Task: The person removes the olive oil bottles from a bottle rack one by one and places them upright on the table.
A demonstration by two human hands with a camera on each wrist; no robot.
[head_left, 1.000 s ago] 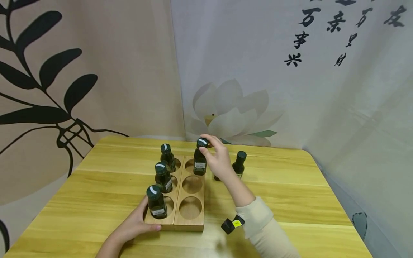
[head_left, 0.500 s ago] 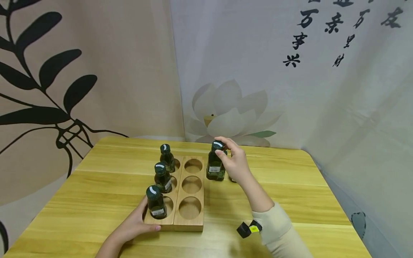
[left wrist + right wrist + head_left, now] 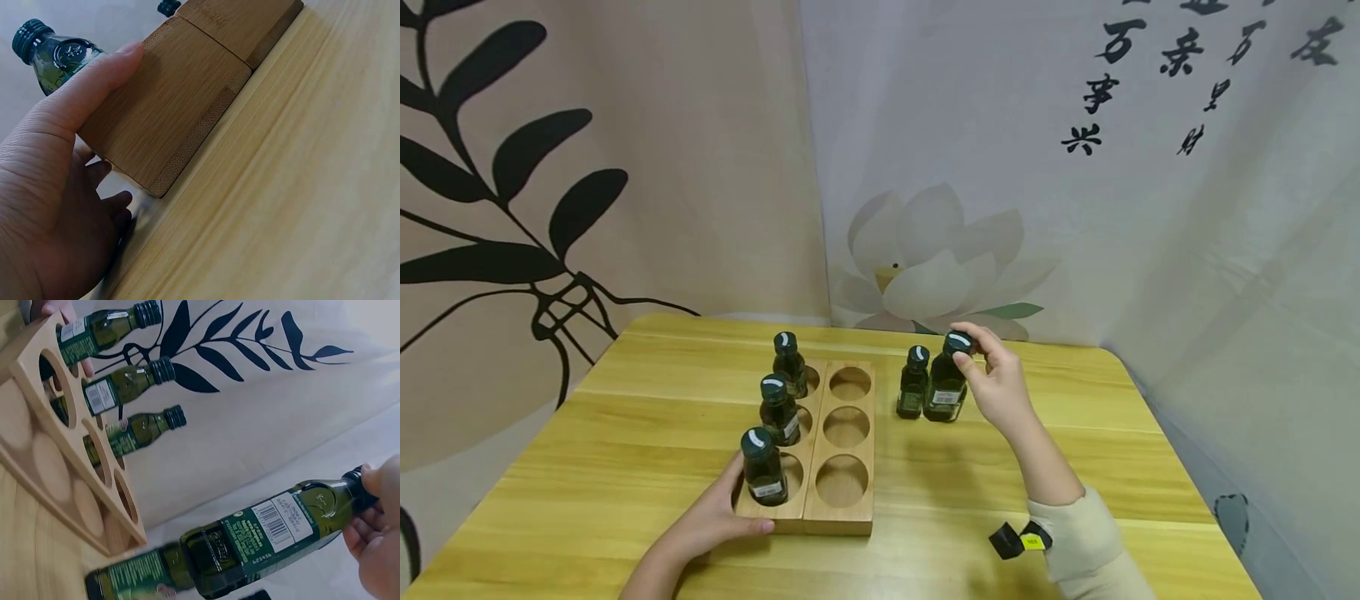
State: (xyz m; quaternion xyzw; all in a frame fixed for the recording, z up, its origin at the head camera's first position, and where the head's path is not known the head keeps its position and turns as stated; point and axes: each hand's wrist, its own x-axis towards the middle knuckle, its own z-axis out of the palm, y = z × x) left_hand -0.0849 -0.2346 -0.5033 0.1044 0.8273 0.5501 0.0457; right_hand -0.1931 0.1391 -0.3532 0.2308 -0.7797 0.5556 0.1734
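Note:
My right hand (image 3: 1000,383) pinches a dark green glass bottle (image 3: 947,387) by its cap and neck, fingers on the cap. In the right wrist view this bottle (image 3: 275,534) shows a barcode label and its base. Close on its left stands another green bottle (image 3: 912,390) on the table. My left hand (image 3: 718,508) grips the near left corner of a wooden bottle rack (image 3: 838,528), thumb on its front face, as the left wrist view shows. Three bottles stand in the rack's left column: a far one (image 3: 788,367), a middle one (image 3: 780,414) and a near one (image 3: 764,471).
The rack's right column has three round holes without bottles. A dark cap (image 3: 256,595) peeks in at the bottom of the right wrist view. The wooden table (image 3: 587,450) ends at a printed curtain (image 3: 737,167). A black strap device (image 3: 1018,542) sits on the right wrist.
My right hand has carried the bottle rightward from above the rack's far right hole, past another bottle, to a spot right of it. The left hand and rack stay put.

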